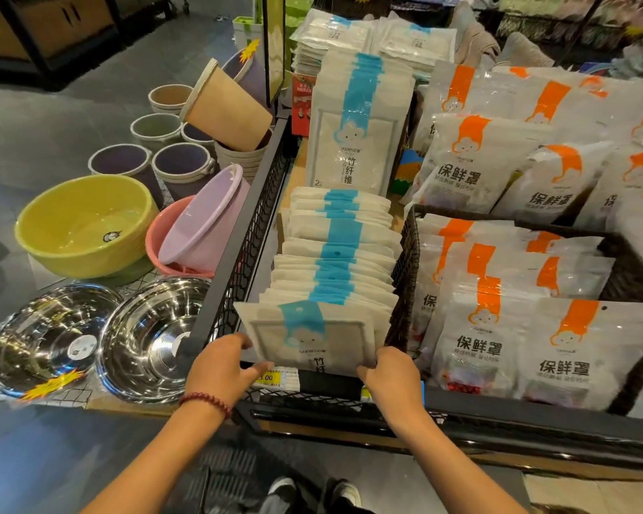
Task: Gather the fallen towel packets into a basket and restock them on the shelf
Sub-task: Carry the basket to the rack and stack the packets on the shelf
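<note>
A row of white towel packets with blue stripes point(336, 261) stands on edge in a black wire shelf bin point(253, 217). The front packet point(312, 333) leans toward me at the bin's near end. My left hand point(221, 369) grips its lower left corner, fingers curled over the edge. My right hand point(390, 376) holds its lower right corner the same way. A taller stack of the same packets point(361, 124) stands upright at the back of the bin. A dark basket point(223, 476) lies on the floor below my arms, mostly hidden.
Orange-striped packets point(498, 328) fill a woven basket point(409, 254) and the shelf to the right. On the left stand steel bowls point(153, 339), a yellow basin point(86, 224), pink and lilac basins point(201, 231) and buckets point(179, 168). A yellow price tag point(271, 376) hangs on the shelf front.
</note>
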Tool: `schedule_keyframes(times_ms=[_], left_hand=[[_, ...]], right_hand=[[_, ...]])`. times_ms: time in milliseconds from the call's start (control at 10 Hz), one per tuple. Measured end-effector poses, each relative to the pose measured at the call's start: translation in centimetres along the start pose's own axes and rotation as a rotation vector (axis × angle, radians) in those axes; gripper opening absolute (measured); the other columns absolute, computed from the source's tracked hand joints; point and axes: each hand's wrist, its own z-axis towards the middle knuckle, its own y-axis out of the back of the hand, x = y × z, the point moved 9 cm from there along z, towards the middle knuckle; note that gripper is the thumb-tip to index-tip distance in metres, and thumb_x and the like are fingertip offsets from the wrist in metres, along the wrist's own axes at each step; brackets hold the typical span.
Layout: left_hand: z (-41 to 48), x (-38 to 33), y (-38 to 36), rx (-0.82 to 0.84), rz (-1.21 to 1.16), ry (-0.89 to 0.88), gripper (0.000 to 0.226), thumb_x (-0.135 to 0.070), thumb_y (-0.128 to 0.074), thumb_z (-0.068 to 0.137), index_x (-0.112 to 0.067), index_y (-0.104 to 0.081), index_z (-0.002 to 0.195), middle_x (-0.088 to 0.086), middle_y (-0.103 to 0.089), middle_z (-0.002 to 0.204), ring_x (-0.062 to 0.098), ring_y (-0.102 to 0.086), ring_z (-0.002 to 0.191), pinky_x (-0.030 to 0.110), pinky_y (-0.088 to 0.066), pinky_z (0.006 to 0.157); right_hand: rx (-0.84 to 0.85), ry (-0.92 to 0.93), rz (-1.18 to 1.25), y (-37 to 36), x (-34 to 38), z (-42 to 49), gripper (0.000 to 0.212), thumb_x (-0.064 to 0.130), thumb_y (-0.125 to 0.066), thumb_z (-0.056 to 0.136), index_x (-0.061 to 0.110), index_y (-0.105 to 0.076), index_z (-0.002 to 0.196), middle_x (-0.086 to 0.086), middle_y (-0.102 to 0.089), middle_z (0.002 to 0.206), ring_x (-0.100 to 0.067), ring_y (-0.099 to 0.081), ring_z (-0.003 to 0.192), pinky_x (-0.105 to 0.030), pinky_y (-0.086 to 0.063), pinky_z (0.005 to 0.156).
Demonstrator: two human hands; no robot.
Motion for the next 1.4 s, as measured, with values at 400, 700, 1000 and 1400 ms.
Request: schedule_keyframes(times_ms=[400, 700, 1000, 1400], left_hand=[[4.1, -5.2, -2.8, 0.397, -0.626, 0.018, 0.074, -0.009, -0.089, 0.053, -0.010, -0.054, 0.118, -0.002, -0.068, 0.102, 0.004, -0.064, 0.095, 0.024, -0.055, 0.082], [6.1, -3.8, -3.9, 0.268, -0.509, 0.165, 0.054, -0.013, -0.089, 0.055, -0.008, -0.058, 0.099, -0.003, -0.062, 0.096, 0.021, -0.061, 0.095, 0.011, -0.045, 0.065], [6.2, -5.2, -2.4, 0.041, -0.830, 0.072, 0.055, 0.009, -0.082, 0.060, -0.005, -0.060, 0.108, 0.015, -0.066, 0.107, 0.026, -0.062, 0.100, 0.029, -0.050, 0.089], [5.9, -5.6, -2.9, 0.215, -0.593, -0.040, 0.064, -0.006, -0.086, 0.059, -0.024, -0.053, 0.112, -0.001, -0.060, 0.107, 0.011, -0.055, 0.098, 0.011, -0.044, 0.078]], right_hand=[[0.361, -0.112, 0.588, -3.4, -1.4, 2.6, 0.073, 0.022, -0.087, 0.065, 0.015, -0.050, 0.127, -0.003, -0.060, 0.121, -0.018, -0.056, 0.113, -0.038, -0.047, 0.099], [0.159, -0.169, 0.445, -4.6, -2.8, 5.4, 0.088, 0.013, -0.084, 0.062, 0.015, -0.034, 0.134, -0.004, -0.057, 0.112, -0.026, -0.056, 0.108, -0.029, -0.048, 0.084], [-0.144, -0.062, 0.712, -1.9, -2.3, 6.0, 0.054, -0.003, -0.077, 0.067, 0.034, -0.057, 0.100, 0.021, -0.062, 0.087, 0.002, -0.059, 0.082, -0.011, -0.050, 0.060], [0.174, -0.103, 0.513, -2.7, -2.4, 5.3, 0.073, 0.001, -0.078, 0.067, 0.009, -0.041, 0.130, -0.001, -0.055, 0.116, -0.022, -0.053, 0.113, -0.028, -0.047, 0.089]])
